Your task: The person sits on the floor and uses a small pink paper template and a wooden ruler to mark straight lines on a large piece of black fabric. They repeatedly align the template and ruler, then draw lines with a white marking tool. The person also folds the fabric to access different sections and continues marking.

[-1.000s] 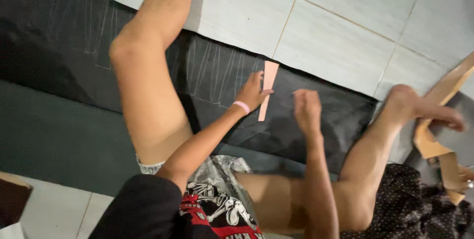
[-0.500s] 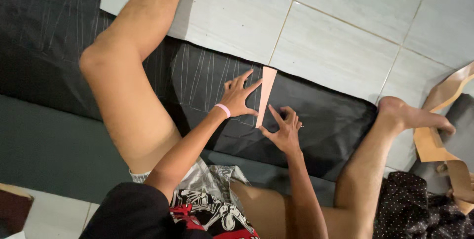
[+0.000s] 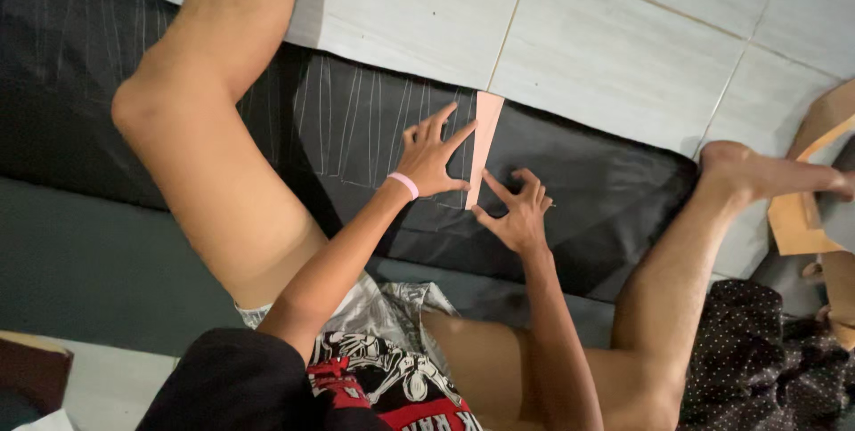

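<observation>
A narrow pink template (image 3: 484, 146) lies on black fabric (image 3: 597, 182) spread over the floor. The left hand (image 3: 432, 157) presses beside it, fingers spread; the right hand (image 3: 517, 210) rests open, just right of it.

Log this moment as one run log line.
left hand: steadies tapered pink card strip | right hand: spread on chalk-lined black fabric

I see a pale pink strip (image 3: 484, 146) on black cloth (image 3: 579, 182) ruled with thin white chalk lines. Left of the strip, a pink band (image 3: 403, 184). Above it, whitish-grey tiles (image 3: 623, 48). Below it, black, white and red printed shorts (image 3: 392, 369).
</observation>
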